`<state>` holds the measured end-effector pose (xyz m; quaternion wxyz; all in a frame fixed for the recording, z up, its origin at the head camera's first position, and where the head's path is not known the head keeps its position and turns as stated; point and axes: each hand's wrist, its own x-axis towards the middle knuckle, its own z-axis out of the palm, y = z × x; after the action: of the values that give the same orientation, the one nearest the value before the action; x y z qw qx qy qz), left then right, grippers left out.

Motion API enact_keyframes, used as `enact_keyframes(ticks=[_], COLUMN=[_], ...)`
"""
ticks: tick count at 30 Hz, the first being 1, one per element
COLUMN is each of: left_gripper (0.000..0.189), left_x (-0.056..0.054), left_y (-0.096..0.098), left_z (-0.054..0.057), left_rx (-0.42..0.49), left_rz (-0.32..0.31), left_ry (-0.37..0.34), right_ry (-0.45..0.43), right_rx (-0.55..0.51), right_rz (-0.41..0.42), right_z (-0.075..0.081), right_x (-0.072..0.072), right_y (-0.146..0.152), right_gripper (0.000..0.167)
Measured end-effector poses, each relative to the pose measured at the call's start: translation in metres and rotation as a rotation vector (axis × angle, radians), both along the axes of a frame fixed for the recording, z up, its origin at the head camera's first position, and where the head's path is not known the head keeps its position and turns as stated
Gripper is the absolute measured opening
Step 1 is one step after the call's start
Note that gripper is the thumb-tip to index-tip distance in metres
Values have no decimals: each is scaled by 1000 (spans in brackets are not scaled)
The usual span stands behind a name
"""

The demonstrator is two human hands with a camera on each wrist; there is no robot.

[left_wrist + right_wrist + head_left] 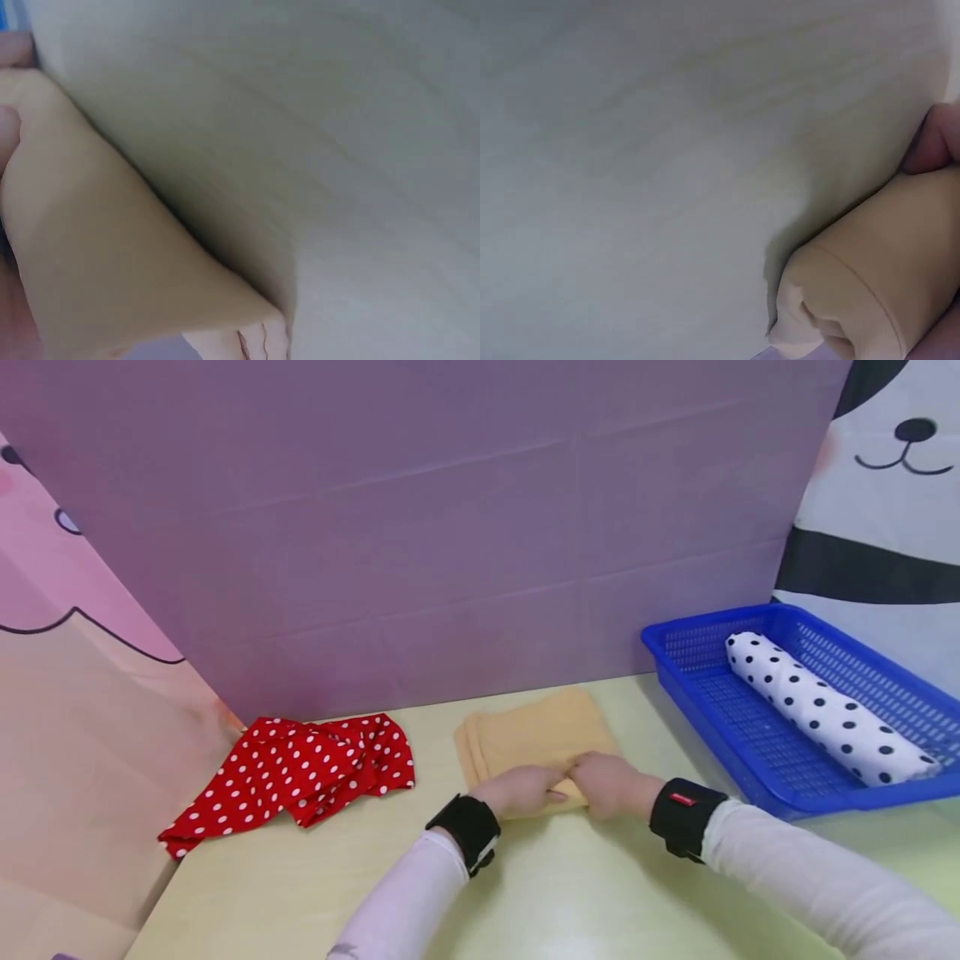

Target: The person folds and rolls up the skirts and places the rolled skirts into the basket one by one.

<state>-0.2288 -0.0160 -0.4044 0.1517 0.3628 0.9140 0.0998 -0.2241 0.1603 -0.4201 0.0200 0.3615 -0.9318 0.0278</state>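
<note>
A pale orange cloth [540, 727], folded in layers, lies on the table near the back wall. Its near edge is turned up into a thick roll, seen close in the left wrist view as a rounded fold [127, 240] and in the right wrist view as a rolled end [885, 255]. My left hand [521, 789] grips this near edge left of its middle. Beside it, almost touching, my right hand [609, 781] grips the same edge further right. Parts of the fingers are hidden behind the cloth.
To the left a crumpled red cloth with white dots [300, 772] lies on the table [300, 902]. At right stands a blue plastic basket [712, 752] holding a rolled white cloth with black dots [825, 710]. A purple wall covering [450, 543] rises behind the table.
</note>
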Motion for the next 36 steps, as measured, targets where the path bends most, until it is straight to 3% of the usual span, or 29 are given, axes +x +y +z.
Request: enact_keyframes(ticks=[3, 9, 13, 19, 26, 29, 33, 36], left_gripper=[48, 49, 51, 52, 50, 52, 56, 58], left_x=[-1, -4, -5, -11, -15, -13, -3, 7], left_y=[-2, -5, -7, -10, -14, -14, -12, -8], left_z=[2, -1, -4, -2, -3, -4, -6, -6], left_rx=[37, 115, 162, 155, 197, 201, 212, 150], left_rz=[41, 131, 184, 182, 229, 218, 160, 95], left_ry=[-116, -273, -343, -391, -503, -483, -384, -184], right_ry=[0, 27, 61, 149, 248, 216, 128, 58], right_rx=[-22, -64, -64, 10, 108, 54, -63, -120], right_rz=[-21, -73, -122, -166, -171, -154, -120, -108], right_z=[0, -1, -1, -1, -6, -9, -11, -10], right_x=[5, 14, 22, 29, 29, 24, 15, 9], right_y=[-1, -2, -4, -9, -12, -8, -2, 1], right_gripper=[34, 38, 36, 34, 32, 32, 31, 29])
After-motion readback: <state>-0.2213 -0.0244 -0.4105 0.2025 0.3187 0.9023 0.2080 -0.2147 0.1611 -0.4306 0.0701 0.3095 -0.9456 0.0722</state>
